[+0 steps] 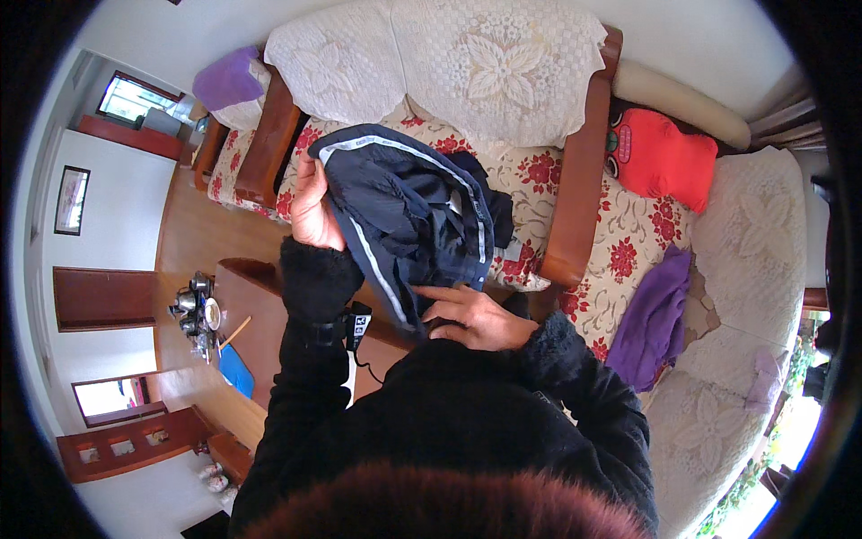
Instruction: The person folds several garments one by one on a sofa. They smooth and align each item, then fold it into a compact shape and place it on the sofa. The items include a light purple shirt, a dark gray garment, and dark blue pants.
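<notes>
A pair of dark navy trousers (404, 202) is held up in front of me with the waist spread into a wide loop. A white strip bearing writing runs around the inside of the waistband (377, 143). My left hand (315, 209) grips the waistband at its left side, thumb and fingers around the edge. At the near right part of the waist, my right hand (471, 316) has its fingers on the band, and part of its grip is hidden by cloth. Lower parts of the trousers hang behind, over the flowered sofa seat (539, 175).
Wooden armrests (576, 182) divide the sofas. A red cushion (663, 158) and a purple cloth (650, 316) lie on the right-hand sofa. At left, a brown table (252, 316) bears a blue item (236, 370), beside a metal tea set (192, 313).
</notes>
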